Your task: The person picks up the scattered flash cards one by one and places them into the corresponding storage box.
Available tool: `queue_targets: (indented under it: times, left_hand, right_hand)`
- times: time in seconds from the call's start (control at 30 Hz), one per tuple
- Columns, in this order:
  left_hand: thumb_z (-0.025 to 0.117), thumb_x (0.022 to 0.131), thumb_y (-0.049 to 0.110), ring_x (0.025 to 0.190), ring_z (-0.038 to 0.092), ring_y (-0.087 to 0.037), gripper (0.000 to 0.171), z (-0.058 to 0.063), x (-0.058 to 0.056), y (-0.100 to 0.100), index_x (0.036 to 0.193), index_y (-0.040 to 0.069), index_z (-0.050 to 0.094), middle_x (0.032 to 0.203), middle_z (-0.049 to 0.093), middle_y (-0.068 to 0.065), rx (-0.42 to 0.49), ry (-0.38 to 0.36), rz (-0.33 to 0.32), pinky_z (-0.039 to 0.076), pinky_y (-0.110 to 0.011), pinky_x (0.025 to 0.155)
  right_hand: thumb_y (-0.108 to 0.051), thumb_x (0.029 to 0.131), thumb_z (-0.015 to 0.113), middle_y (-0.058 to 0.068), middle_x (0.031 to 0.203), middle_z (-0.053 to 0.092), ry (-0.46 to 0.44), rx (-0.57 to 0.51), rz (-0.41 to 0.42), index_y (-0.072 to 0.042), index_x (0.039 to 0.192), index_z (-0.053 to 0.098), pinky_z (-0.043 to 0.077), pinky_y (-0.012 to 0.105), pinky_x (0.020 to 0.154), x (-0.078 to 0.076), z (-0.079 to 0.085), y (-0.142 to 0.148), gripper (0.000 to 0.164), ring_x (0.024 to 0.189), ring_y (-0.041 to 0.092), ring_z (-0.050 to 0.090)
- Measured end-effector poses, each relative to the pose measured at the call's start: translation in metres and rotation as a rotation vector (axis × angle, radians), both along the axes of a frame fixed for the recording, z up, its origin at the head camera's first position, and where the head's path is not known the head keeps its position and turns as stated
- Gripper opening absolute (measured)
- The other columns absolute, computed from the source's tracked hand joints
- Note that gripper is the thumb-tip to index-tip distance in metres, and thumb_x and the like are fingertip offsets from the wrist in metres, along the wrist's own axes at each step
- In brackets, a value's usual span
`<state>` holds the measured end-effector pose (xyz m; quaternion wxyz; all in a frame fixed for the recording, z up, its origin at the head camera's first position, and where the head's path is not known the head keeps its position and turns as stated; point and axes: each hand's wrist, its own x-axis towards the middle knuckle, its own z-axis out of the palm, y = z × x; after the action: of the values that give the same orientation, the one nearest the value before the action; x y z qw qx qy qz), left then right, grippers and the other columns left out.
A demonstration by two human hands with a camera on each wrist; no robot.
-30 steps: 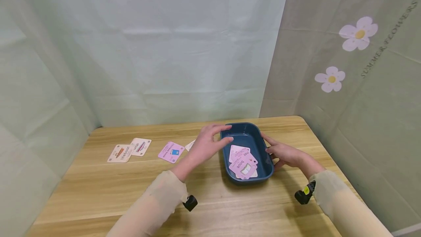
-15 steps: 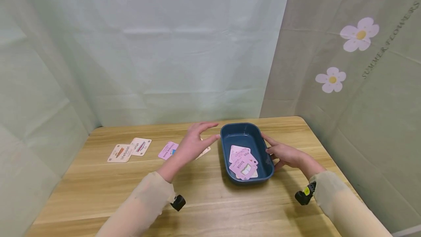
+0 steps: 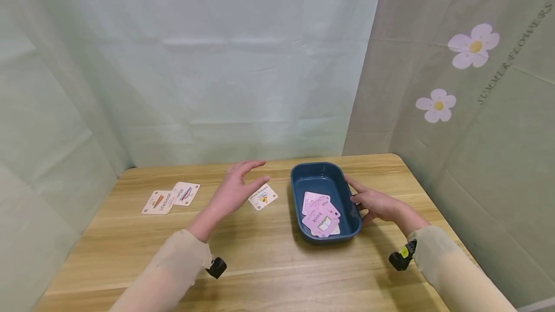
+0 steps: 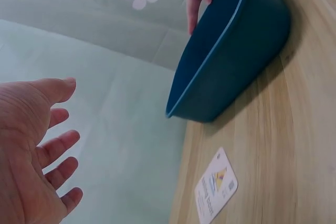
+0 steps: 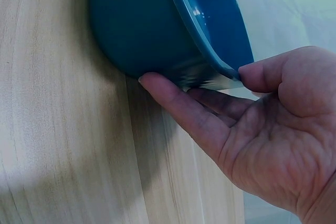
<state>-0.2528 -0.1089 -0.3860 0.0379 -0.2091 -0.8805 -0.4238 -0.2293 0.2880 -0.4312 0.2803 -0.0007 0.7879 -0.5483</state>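
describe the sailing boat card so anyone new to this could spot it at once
On the wooden table, find the dark blue tub. In the head view, just left of it and partly behind the left hand, lies a white card. Its yellow-sailed boat and the words sailing boat set it apart from the lifeboat card farther left and the pink cards in the tub.

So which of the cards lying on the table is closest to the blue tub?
The sailing boat card, left of the blue tub; the lifeboat card and ship card lie much farther left.
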Motion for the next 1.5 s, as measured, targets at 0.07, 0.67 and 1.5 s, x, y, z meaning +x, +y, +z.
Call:
queue_targets:
  times: [0.07, 0.67, 1.5]
  left_hand:
    - [0.071, 0.096, 0.044, 0.141, 0.039, -0.032, 0.056, 0.0, 0.0, -0.004, 0.145, 0.02, 0.059, 0.149, 0.053, -0.004, -0.004, -0.001, 0.005, 0.034, -0.059, 0.112]
    - [0.07, 0.098, 0.039, 0.143, 0.035, -0.042, 0.057, -0.004, -0.008, -0.043, 0.148, 0.015, 0.055, 0.152, 0.049, -0.013, -0.119, -0.022, 0.104, 0.03, -0.065, 0.112]
    - [0.068, 0.098, 0.043, 0.142, 0.031, -0.051, 0.065, -0.02, -0.02, -0.077, 0.15, 0.009, 0.05, 0.153, 0.045, -0.023, -0.269, -0.036, 0.144, 0.025, -0.069, 0.112]
  right_hand:
    - [-0.01, 0.107, 0.038, 0.03, 0.166, 0.008, -0.002, 0.002, 0.0, -0.03, 0.166, 0.001, 0.058, 0.055, 0.082, 0.0, -0.001, 0.0, 0.072, 0.135, 0.051, 0.043]
    - [-0.009, 0.107, 0.038, 0.032, 0.164, 0.009, 0.008, 0.004, -0.003, -0.029, 0.166, 0.002, 0.058, 0.057, 0.081, 0.0, 0.0, 0.0, 0.072, 0.131, 0.052, 0.047]
    - [-0.009, 0.107, 0.038, 0.03, 0.166, 0.004, 0.009, 0.013, 0.01, -0.028, 0.166, 0.001, 0.059, 0.055, 0.082, 0.0, 0.0, 0.0, 0.072, 0.136, 0.054, 0.04]
